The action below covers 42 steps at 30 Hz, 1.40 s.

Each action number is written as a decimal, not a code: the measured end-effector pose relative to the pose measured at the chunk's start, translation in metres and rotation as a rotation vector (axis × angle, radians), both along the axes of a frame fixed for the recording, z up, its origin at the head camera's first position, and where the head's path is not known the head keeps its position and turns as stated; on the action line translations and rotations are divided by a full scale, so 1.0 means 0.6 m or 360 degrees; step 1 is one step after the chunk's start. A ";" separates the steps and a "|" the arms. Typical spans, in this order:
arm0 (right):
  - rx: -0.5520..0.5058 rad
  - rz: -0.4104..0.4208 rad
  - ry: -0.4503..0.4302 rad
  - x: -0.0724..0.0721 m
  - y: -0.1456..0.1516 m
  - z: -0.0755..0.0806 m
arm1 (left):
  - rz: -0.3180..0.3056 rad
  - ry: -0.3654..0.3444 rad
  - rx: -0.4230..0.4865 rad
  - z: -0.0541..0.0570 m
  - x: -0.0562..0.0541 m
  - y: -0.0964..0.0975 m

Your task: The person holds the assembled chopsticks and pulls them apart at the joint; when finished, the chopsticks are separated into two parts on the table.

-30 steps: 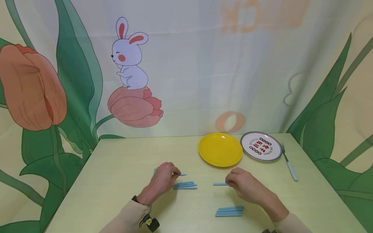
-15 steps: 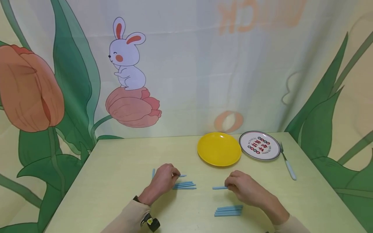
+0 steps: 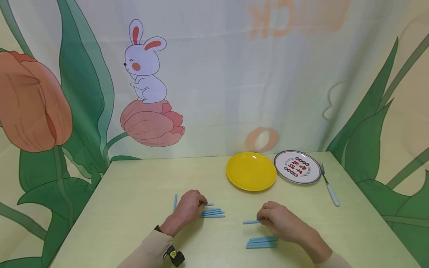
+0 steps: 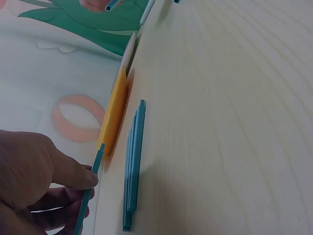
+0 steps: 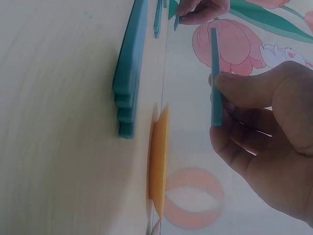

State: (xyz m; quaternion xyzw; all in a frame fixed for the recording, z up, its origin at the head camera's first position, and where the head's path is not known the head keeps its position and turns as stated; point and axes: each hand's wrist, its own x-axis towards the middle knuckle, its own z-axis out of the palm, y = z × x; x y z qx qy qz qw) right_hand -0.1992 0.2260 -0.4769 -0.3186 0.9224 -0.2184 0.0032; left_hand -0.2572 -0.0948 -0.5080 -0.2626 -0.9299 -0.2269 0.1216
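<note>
My left hand (image 3: 188, 206) pinches a thin blue stick (image 4: 90, 188) between thumb and fingers, its narrower tip pointing up in the left wrist view. Right by that hand, several blue sticks (image 3: 214, 213) lie side by side on the table. Another blue stick (image 3: 175, 202) shows partly behind the left hand. With thumb and fingertips, my right hand (image 3: 280, 221) pinches a blue stick (image 5: 216, 78), held above the table in the right wrist view. Nearer the front, a second row of several blue sticks (image 3: 261, 242) lies just below the right hand.
A yellow plate (image 3: 251, 172) stands toward the back of the table (image 3: 144, 186). To its right are a white plate (image 3: 310, 173) with printed decoration and a fork (image 3: 332, 194) with a pale handle. A printed curtain (image 3: 214, 93) hangs along the back edge.
The right hand has moved toward the front with its stick, closer to the front row. The left hand has lowered slightly with its stick toward the row beside it.
</note>
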 end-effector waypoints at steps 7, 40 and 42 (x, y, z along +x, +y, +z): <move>-0.0009 0.0044 0.0032 0.004 0.002 -0.004 | 0.0007 -0.0019 -0.0007 -0.005 0.000 0.003; 0.0038 0.0032 -0.0118 0.008 0.019 -0.027 | 0.0042 -0.0267 -0.0112 -0.023 -0.010 0.006; 0.0035 0.0035 -0.0106 0.009 0.019 -0.027 | 0.0044 -0.0269 -0.0112 -0.023 -0.009 0.007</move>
